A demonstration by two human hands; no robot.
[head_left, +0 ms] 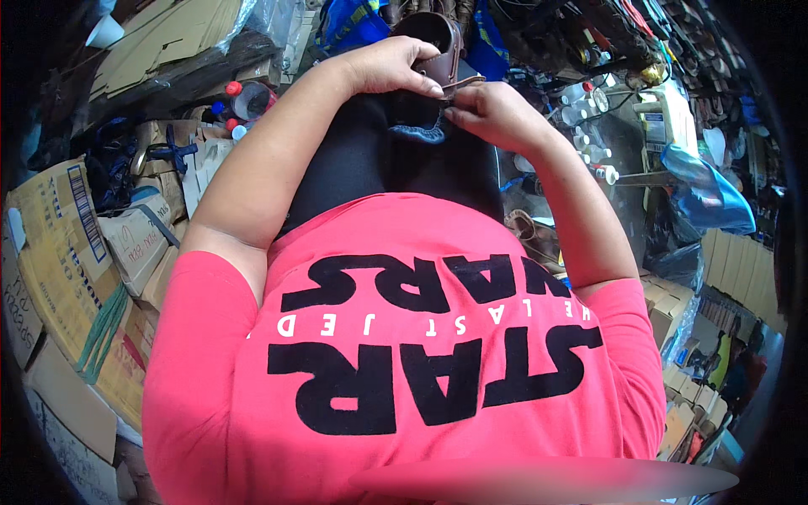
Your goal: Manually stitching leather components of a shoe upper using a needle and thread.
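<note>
A dark brown leather shoe (449,69), its opening facing up, stands over my lap at the top of the view. My left hand (391,67) is closed on its near left side, thumb stretched along the leather. From the right, my right hand (495,116) pinches a thin brown leather strip or flap at the shoe's near edge, close to my left thumb. The fingertips of both hands nearly meet there. Just below lies a frayed blue cloth piece (418,135) on my dark trousers (341,164). The shoe's lower part is in shadow.
Cardboard boxes (63,244) are piled on the left, with a red-capped clear container (251,101) above them. Several small bottles (579,114) stand to the right, beside a blue plastic bag (707,189). Another brown shoe (534,236) lies by my right forearm.
</note>
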